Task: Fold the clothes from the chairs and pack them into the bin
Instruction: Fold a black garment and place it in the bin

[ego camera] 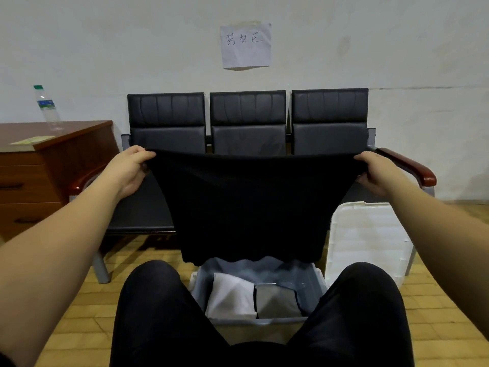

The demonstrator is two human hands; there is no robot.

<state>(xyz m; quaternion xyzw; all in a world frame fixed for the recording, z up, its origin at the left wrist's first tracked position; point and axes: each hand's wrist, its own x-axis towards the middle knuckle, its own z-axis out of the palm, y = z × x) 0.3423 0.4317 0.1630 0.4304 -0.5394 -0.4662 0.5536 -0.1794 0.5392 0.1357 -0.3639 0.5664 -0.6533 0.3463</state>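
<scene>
A black garment (251,205) hangs spread out in the air in front of me. My left hand (129,169) grips its upper left corner and my right hand (375,172) grips its upper right corner, arms stretched forward. Its lower hem dangles just above the clear plastic bin (318,280) standing on the floor between my knees. Inside the bin lie a folded white piece (231,298) on the left and a folded grey piece (277,301) on the right. Behind the garment stands a row of three black chairs (247,120), their seats partly hidden by the cloth.
The bin's white lid (367,239) leans against the right chair. A brown wooden desk (50,160) stands at the left with a plastic water bottle (47,108) on it. A paper note (246,46) hangs on the wall. My dark-trousered legs (158,313) flank the bin.
</scene>
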